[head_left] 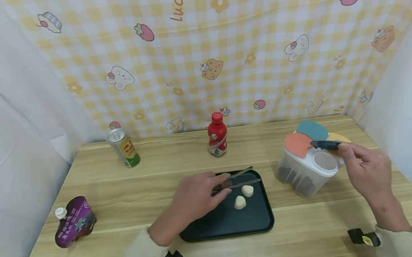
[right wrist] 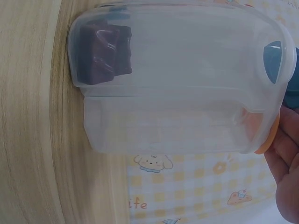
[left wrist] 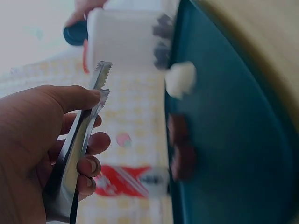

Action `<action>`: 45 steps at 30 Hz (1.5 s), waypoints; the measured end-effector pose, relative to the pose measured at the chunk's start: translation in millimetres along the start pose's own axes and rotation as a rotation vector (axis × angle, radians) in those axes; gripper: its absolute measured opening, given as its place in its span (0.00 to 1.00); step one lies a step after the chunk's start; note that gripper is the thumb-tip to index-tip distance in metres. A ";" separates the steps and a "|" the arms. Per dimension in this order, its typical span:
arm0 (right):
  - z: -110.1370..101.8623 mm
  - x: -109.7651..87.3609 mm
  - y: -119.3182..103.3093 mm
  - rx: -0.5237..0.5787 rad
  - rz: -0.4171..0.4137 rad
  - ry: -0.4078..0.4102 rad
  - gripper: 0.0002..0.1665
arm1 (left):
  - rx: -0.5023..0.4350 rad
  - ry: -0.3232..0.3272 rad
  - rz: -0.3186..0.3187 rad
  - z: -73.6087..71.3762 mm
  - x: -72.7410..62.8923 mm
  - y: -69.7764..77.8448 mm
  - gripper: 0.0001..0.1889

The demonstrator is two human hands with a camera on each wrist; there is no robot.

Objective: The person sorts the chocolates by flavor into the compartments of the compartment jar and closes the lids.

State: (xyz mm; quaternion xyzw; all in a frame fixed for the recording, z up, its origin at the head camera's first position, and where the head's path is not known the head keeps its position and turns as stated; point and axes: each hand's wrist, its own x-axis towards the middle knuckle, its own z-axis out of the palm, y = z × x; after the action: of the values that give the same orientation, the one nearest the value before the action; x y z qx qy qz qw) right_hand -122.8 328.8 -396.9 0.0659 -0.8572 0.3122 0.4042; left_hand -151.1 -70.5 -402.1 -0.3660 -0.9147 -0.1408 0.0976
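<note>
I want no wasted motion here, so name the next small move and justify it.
Probably lower the tongs and squeeze the white piece nearest their tips: the left hand holds them over the tray with the tips apart and nothing between them, while the right hand pinches a dark lid raised above the container.

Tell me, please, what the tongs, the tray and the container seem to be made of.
Tongs: probably polished metal, given their bright reflections.
Tray: smooth plastic or coated metal, judging by its even, dark surface.
Container: likely translucent plastic, since dark pieces show through.
</note>
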 end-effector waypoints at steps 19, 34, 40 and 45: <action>-0.2 -0.6 4.7 -0.002 -0.018 0.009 0.16 | 0.084 -0.117 -0.124 -1.4 -55.4 -55.9 0.20; -0.7 1.6 3.5 0.004 -0.009 -0.005 0.16 | 0.039 -0.156 -0.127 4.3 -62.4 -68.7 0.20; -1.1 0.6 4.6 0.015 -0.020 -0.006 0.17 | 0.051 -0.155 -0.117 4.4 -62.6 -70.0 0.19; -0.9 -0.4 6.0 0.018 -0.028 -0.008 0.17 | 0.030 -0.178 -0.138 3.5 -62.6 -70.3 0.19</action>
State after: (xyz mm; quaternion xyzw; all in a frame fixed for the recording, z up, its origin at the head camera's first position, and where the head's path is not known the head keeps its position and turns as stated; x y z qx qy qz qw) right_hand -124.2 334.0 -399.7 0.0825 -0.8551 0.3139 0.4044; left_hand -155.7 -158.3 -436.1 -0.3117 -0.9448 -0.1004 0.0113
